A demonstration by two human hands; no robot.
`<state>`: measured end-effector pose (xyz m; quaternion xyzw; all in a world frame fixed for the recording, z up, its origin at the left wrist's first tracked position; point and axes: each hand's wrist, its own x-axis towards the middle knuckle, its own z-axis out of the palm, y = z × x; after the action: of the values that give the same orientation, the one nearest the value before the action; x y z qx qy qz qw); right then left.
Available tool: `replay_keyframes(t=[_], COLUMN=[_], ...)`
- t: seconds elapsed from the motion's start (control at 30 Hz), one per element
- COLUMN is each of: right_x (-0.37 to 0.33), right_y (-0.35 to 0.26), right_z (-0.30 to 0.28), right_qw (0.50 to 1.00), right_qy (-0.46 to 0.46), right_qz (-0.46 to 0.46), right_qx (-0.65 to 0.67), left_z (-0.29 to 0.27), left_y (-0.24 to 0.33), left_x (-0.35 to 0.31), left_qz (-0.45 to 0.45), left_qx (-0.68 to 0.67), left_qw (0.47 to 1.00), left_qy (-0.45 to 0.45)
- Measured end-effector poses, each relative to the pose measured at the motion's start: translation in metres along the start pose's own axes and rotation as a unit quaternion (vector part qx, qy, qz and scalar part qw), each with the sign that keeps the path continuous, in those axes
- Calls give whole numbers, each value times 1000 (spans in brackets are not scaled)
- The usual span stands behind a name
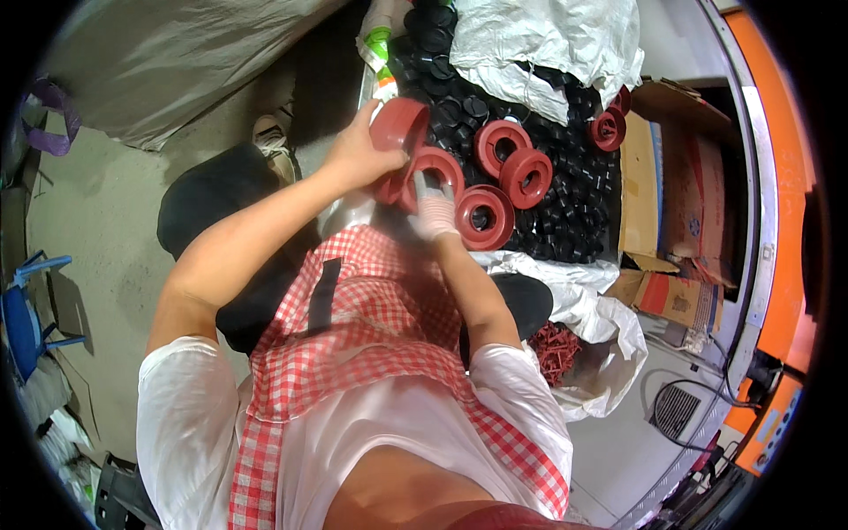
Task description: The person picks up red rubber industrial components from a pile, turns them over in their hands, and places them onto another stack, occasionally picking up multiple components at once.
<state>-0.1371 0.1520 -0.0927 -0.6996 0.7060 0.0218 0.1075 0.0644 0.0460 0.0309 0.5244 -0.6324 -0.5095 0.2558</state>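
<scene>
My left hand (358,152) is bare and wraps round a deep red plastic ring (408,122), held tilted on its side above the left edge of the heap. My right hand (435,210) wears a pale striped glove. Its fingers reach into the centre hole of a second red ring (446,164) and grip it close beside the first. To the right, several more red rings, such as this flanged one (527,177), lie on a heap of small black plastic caps (561,216). My right fingertips are partly hidden inside the ring.
White woven sacking (548,44) covers the far part of the heap. Open cardboard boxes (693,194) stand at the right, before an orange machine frame (782,265). A white sack (609,371) with thin red scraps (556,353) sits by my right elbow. A blue stool (22,322) stands left.
</scene>
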Motion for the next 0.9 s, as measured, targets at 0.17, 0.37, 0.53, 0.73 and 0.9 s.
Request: replay_keyframes(t=[0.17,0.37,0.53,0.73,0.9], right_x=[-20,-35,-2,114,140], right_y=[-5,26,12,66,38], right_z=[-95,-159,-129,-29,-8], right_qw=[787,286,384,863,853], right_qy=[187,188,143,59,-7], right_qz=[150,108,72,135,434], right_qx=[568,933,909,483,291], left_z=[18,53,14,-17,-18], left_y=[-20,-23,36,55,51], left_x=[1,1,15,31,31], left_qz=[-87,30,-53,39,41], left_qx=[-77,-15,-601,-478,-440], left_qw=[990,996,752,877,890], left_qy=[-77,-87,-266,22,114])
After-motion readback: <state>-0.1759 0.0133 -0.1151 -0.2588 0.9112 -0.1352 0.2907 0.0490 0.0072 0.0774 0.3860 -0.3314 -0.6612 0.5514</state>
